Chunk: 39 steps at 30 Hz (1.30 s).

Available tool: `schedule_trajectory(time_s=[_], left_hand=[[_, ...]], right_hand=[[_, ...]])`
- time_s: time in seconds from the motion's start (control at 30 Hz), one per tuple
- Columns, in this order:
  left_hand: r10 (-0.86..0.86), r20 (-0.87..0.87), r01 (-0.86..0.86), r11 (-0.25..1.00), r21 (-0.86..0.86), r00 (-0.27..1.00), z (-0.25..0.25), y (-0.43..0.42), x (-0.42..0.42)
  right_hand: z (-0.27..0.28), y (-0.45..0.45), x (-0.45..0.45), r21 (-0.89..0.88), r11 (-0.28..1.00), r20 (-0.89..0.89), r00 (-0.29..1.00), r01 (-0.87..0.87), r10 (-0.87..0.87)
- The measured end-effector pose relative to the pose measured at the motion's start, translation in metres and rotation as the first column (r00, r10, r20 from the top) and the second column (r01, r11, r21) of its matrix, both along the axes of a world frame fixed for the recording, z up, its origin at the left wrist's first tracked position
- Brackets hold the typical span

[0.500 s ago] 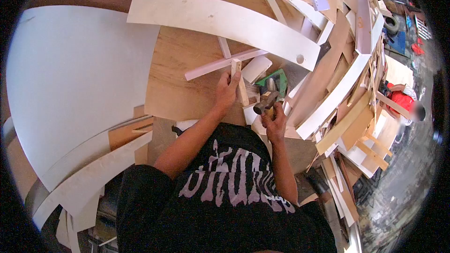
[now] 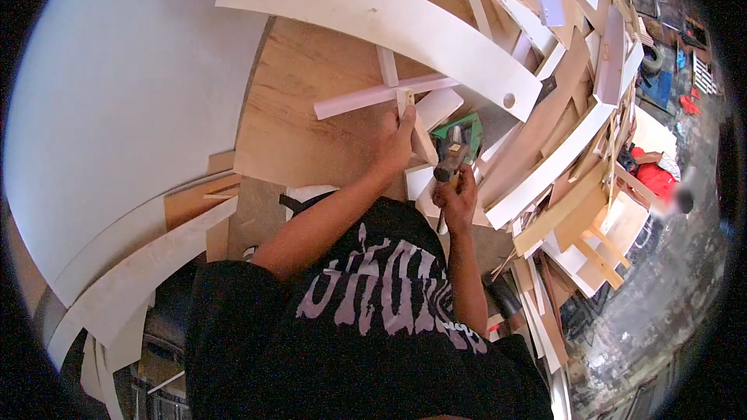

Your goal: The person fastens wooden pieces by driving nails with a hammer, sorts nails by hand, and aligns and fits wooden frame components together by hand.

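My left hand (image 2: 395, 144) is closed around a short wooden block (image 2: 421, 137), its fingers near the block's upper end. To the right, my right hand (image 2: 457, 198) grips a hammer (image 2: 451, 160) close to its metal head, which points up and away from me. A green object (image 2: 471, 131) lies just behind the hammer head. Beyond the block, a pale pinkish strip (image 2: 358, 99) crosses a white strip (image 2: 387, 64) on a brown wooden board (image 2: 299, 101).
A long white plank with a hole (image 2: 373, 12) spans the far side. A large white panel (image 2: 132, 124) stands left. Boards and offcuts (image 2: 560, 132) are heaped at right. Beyond them, a person in red (image 2: 657, 183) is on the dark floor.
The view has shifted slightly. My left hand has moved a little right with the block, closer to the hammer. The hammer head has turned in my right hand.
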State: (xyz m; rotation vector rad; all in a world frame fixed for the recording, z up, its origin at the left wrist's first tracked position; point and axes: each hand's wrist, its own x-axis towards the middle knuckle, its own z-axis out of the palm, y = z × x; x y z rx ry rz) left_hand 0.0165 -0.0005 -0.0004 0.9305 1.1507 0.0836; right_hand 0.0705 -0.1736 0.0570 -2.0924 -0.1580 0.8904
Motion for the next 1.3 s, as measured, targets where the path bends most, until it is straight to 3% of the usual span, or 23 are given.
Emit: schedule_trajectory(time_s=[0.07,0.1,0.17,0.3,0.4,0.47,0.53,0.6,0.7,0.77,0.87,0.9,0.97,1.0,1.03,1.07,1.13,1.3], left_hand=[[0.111,0.158,-0.09,0.987,-0.13,0.981,-0.005,-0.005,0.004],[0.117,0.162,-0.095,0.986,-0.134,0.98,-0.006,-0.007,0.004],[0.287,0.234,-0.228,0.942,-0.247,0.929,-0.008,-0.012,0.001],[0.248,0.195,-0.196,0.947,-0.254,0.949,-0.01,-0.01,0.004],[0.246,0.235,-0.216,0.966,-0.145,0.94,-0.029,-0.022,0.008],[0.345,0.26,-0.259,0.914,-0.312,0.902,-0.024,-0.019,0.01],[0.372,0.259,-0.278,0.9,-0.335,0.891,-0.016,-0.019,0.01],[0.401,0.257,-0.299,0.885,-0.357,0.879,-0.017,-0.022,0.012],[0.441,0.323,-0.288,0.859,-0.424,0.838,-0.025,-0.022,0.013],[0.682,0.205,-0.34,0.574,-0.745,0.702,-0.018,-0.016,0.01],[0.647,0.226,-0.283,0.585,-0.76,0.728,0.001,-0.001,0.003],[0.632,0.233,-0.265,0.591,-0.762,0.739,0.002,0.0,0.002],[0.587,0.241,-0.258,0.638,-0.726,0.773,-0.005,-0.002,0.002],[0.591,0.241,-0.264,0.639,-0.722,0.77,-0.007,-0.003,0.002],[0.61,0.27,-0.238,0.621,-0.747,0.745,-0.01,-0.005,0.002],[0.626,0.299,-0.206,0.604,-0.77,0.72,-0.012,-0.007,0.002],[0.634,0.298,-0.208,0.598,-0.774,0.713,-0.026,-0.017,0.006],[0.656,0.222,-0.228,0.528,-0.818,0.721,-0.035,-0.023,0.007]], right_hand=[[0.011,0.008,-0.001,0.039,0.997,-0.061,0.996,0.061,-0.058],[0.018,0.013,-0.002,0.036,0.998,-0.056,0.997,0.055,-0.053],[0.026,0.02,-0.005,0.058,0.992,-0.082,0.991,0.114,-0.109],[0.033,0.024,0.004,0.094,0.987,-0.109,0.987,0.129,-0.119],[0.058,0.054,0.015,0.173,0.981,-0.157,0.986,0.083,-0.056],[0.061,0.072,0.022,0.007,0.999,-0.014,0.999,-0.039,0.039],[0.063,0.088,0.031,-0.09,0.991,0.006,0.995,-0.099,0.1],[0.063,0.107,0.037,-0.29,0.902,0.111,0.924,-0.321,0.365],[0.048,0.115,0.041,-0.18,0.889,0.203,0.869,-0.42,0.452],[0.045,0.12,0.04,-0.167,0.864,0.233,0.833,-0.474,0.502],[0.039,0.121,0.046,-0.199,0.773,0.341,0.697,-0.603,0.631],[0.038,0.125,0.041,-0.258,0.821,0.553,0.62,-0.509,0.557],[0.04,0.126,0.042,-0.281,0.868,0.733,0.493,-0.409,0.47],[0.044,0.122,0.05,-0.259,0.877,0.38,0.792,-0.404,0.477],[0.045,0.118,0.054,-0.247,0.889,-0.055,0.921,-0.387,0.386],[0.042,0.116,0.053,-0.243,0.891,-0.052,0.923,-0.383,0.382],[0.035,0.117,0.048,-0.286,0.845,0.286,0.801,-0.453,0.526],[0.042,0.121,0.035,-0.267,0.816,0.479,0.664,-0.513,0.574]])
